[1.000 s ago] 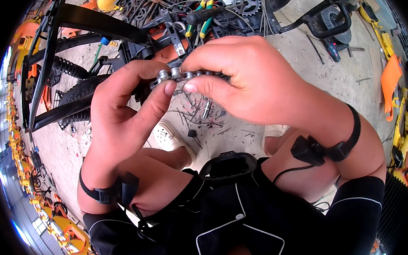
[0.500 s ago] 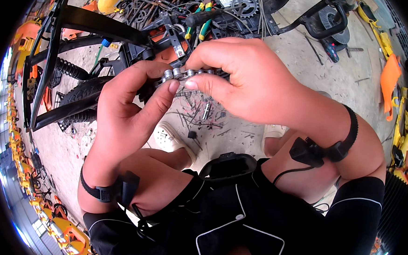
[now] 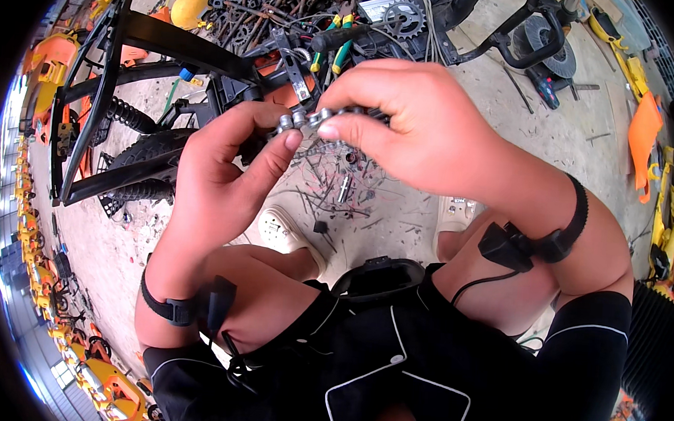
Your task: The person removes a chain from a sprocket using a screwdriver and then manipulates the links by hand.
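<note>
A metal roller chain (image 3: pixel 299 121) is stretched between my two hands, above the floor in front of my knees. My left hand (image 3: pixel 227 173) pinches one part of it between thumb and forefinger. Close beside that, my right hand (image 3: pixel 411 126) grips the chain between thumb and bent forefinger. Some links run back under the right fingers, where they are partly hidden. Below the hands, a small shiny metal rod (image 3: pixel 344 188) lies among thin scattered scraps on the floor.
A black vehicle frame (image 3: pixel 170 42) with springs and a tyre stands at the left. Ahead lie green-and-yellow-handled pliers (image 3: pixel 343 45), a chainring (image 3: pixel 404 20) and heaped metal parts. A yellow helmet-like shell (image 3: pixel 193 7) sits far left; a power tool (image 3: pixel 546 90) lies right.
Both hands, still pinching the chain, have shifted slightly to the right in view. The view of the surroundings has shifted a little too.
</note>
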Available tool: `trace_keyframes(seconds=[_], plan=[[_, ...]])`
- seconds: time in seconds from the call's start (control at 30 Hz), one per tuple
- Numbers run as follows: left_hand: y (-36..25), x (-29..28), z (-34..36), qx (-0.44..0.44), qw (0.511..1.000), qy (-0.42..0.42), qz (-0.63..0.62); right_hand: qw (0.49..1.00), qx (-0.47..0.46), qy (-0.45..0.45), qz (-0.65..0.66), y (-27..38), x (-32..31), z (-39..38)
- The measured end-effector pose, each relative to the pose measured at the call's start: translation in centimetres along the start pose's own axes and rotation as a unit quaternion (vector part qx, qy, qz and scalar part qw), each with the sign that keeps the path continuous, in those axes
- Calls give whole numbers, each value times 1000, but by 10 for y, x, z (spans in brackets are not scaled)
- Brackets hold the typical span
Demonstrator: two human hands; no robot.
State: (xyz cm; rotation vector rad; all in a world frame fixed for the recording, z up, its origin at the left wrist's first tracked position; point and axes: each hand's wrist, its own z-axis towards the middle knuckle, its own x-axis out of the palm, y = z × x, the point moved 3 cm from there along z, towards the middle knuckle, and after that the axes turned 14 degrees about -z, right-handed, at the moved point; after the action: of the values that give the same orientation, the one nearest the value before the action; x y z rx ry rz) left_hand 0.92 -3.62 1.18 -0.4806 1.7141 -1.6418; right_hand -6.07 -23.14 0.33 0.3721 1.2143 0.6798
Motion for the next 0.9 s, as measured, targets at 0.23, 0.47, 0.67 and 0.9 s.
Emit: trace_keyframes(seconds=[0.23, 0.47, 0.67, 0.9], plan=[[2, 4, 2, -14, 1000, -2, -8, 999, -27, -20, -3, 2, 5, 4], [0, 3, -2, 3, 999, -14, 39, 999, 12, -21, 44, 2, 10, 2], [-3, 1, -5, -11, 999, -27, 18, 976, 79, -24, 199, 8, 10, 5], [0, 1, -4, -55, 993, -35, -100, 953, 75, -80, 281, 7, 24, 3]])
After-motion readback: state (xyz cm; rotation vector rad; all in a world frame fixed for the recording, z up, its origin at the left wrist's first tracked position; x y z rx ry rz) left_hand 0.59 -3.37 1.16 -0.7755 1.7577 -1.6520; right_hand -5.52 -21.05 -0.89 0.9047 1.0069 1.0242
